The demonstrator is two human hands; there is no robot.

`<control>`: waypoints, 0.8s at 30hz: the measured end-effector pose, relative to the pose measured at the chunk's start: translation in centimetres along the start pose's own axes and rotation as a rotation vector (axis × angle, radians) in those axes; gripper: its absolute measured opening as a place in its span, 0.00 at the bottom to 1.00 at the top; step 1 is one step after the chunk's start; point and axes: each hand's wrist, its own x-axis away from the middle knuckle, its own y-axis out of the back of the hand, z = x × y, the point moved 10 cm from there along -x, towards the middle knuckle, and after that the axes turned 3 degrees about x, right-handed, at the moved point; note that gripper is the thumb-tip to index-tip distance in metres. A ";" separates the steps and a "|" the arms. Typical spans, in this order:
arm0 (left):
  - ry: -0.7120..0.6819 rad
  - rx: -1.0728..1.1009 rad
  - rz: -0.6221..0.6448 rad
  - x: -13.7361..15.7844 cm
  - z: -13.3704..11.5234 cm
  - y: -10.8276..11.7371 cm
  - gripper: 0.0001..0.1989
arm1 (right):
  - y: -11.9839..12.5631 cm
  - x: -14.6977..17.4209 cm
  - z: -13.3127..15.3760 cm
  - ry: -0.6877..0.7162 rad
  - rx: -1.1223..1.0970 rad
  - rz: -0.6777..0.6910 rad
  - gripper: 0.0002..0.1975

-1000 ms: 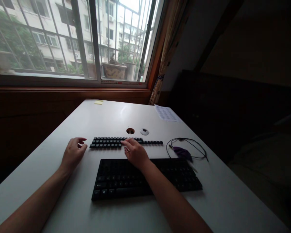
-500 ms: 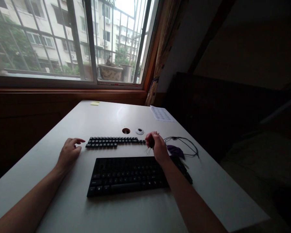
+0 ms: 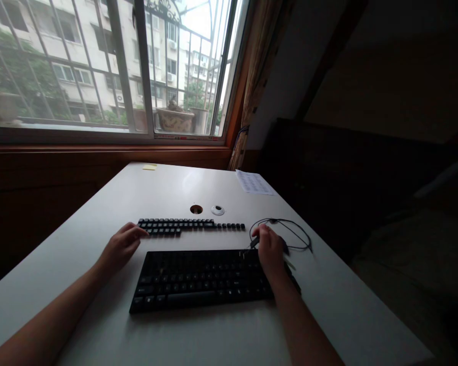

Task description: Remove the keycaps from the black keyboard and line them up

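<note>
1. White surface (image 3: 198, 335), bare in front of the black keyboard (image 3: 198, 279) and along both side edges; its far edge lies near the barred window (image 3: 179, 76).
2. Rows of black keycaps (image 3: 175, 224) stand beyond the keyboard, a narrow bare strip between; the left hand (image 3: 122, 246) is at their left end, and I cannot tell whether its grip is spread or pinching.
3. Near the keyboard's far right part, the right hand (image 3: 270, 250) has its grip pinching a small dark tool (image 3: 254, 243) with thin wire ends; a looped cable (image 3: 308, 235) lies just beyond.
4. Farther back, a round hole (image 3: 196, 209) and white ring (image 3: 212, 210); a printed sheet (image 3: 255, 183) rests by the right edge; the room's right side is dim.
</note>
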 end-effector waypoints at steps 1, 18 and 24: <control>-0.043 0.017 0.037 0.1 -0.6 -0.5 0.11 | 0.2 -0.1 0.0 -0.003 0.016 -0.003 0.21; -0.284 -0.035 0.327 1.4 -5.6 -3.8 0.09 | -3.0 1.0 2.3 0.095 0.063 0.197 0.24; -0.264 0.005 0.347 1.5 -5.1 -3.9 0.09 | -4.5 1.0 1.3 0.029 -0.030 0.317 0.22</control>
